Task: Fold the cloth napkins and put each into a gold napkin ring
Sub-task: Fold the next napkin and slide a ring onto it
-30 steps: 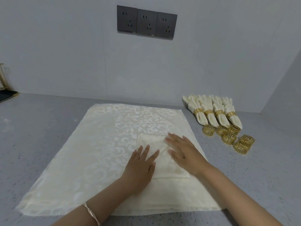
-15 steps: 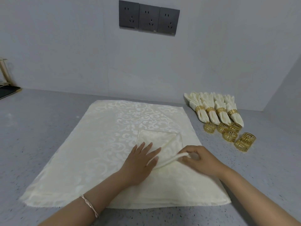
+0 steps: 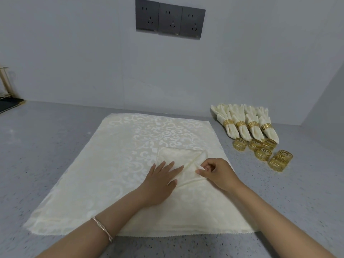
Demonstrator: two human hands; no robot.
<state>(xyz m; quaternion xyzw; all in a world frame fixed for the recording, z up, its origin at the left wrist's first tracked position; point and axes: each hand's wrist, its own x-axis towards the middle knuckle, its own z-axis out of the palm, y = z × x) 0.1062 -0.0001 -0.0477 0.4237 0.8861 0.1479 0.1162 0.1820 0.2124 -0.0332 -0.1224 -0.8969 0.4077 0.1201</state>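
A grey speckled worktop [image 3: 55, 155] runs back to a plain pale wall [image 3: 74, 62], with a second wall closing in at the far right. Most of the middle is covered by a large cream damask cloth [image 3: 111, 164] with a glossy scroll pattern. It lies flat, and its near edge is cut in small zigzags. Bare worktop lies wide to the left of this cloth, with a narrower strip to its right.

On the cloth's right half lies the small cream napkin [image 3: 178, 157], its far edge straight and its corners square. The left hand [image 3: 160, 183] presses flat on the napkin's left part, fingers straight and spread, and a thin metal bracelet [image 3: 102, 228] circles the wrist. The right hand [image 3: 217, 174] pinches a raised fold of the napkin between thumb and fingertips. Soft ridges run from that pinch to the far right corner and back under the left hand.

Well to the right, near the back wall, four rolled napkins [image 3: 247, 123] lie side by side, each banded by a gold fretwork ring. Just in front of them sit loose gold rings [image 3: 264, 151], probably six, though they overlap. Three dark sockets [image 3: 170, 18] are set in the wall above. A dark tray [image 3: 9, 105] sits at the far left edge.
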